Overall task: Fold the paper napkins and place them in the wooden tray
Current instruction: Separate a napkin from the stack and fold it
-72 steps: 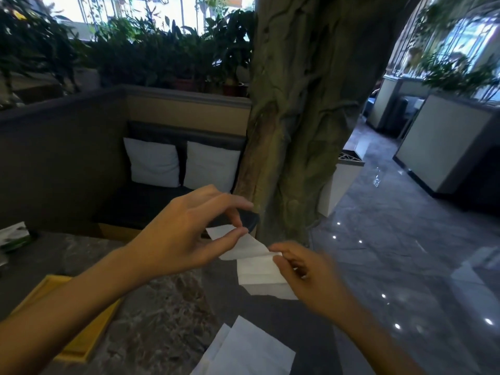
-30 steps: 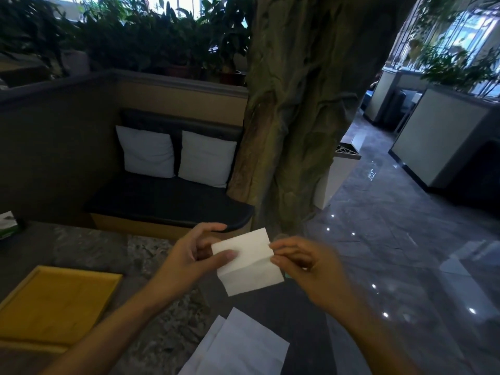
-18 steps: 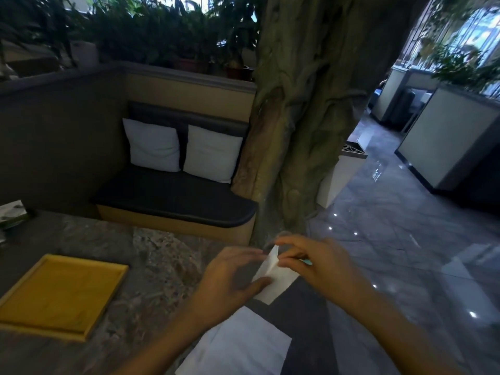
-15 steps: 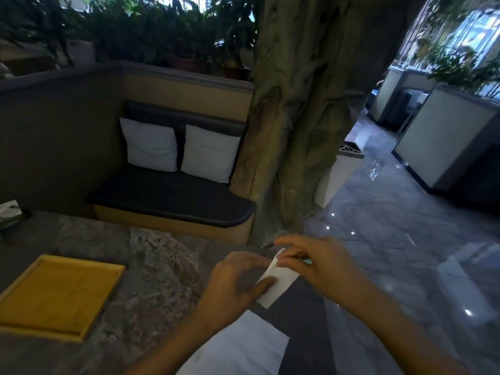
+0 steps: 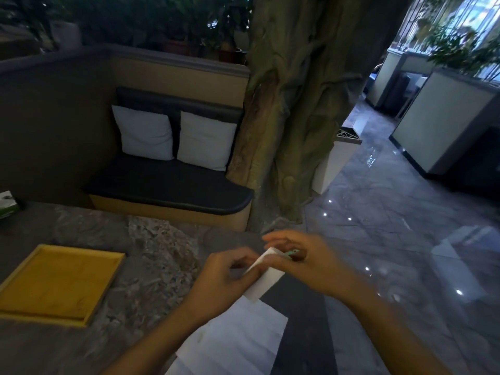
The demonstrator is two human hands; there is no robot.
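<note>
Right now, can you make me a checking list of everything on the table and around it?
Surface: dark marbled stone table, with the floor beyond its right edge.
Job's things: a folded napkin held above the table; unfolded napkins lying flat near the front; the wooden tray at left, with nothing in it.
Clutter: a small green and white box at the far left edge.
Grippers: left hand and right hand both pinch the folded napkin.
Cables: nothing seen.
Surroundings: a padded bench with two white cushions, a big tree trunk, potted plants and a shiny tiled floor.
</note>
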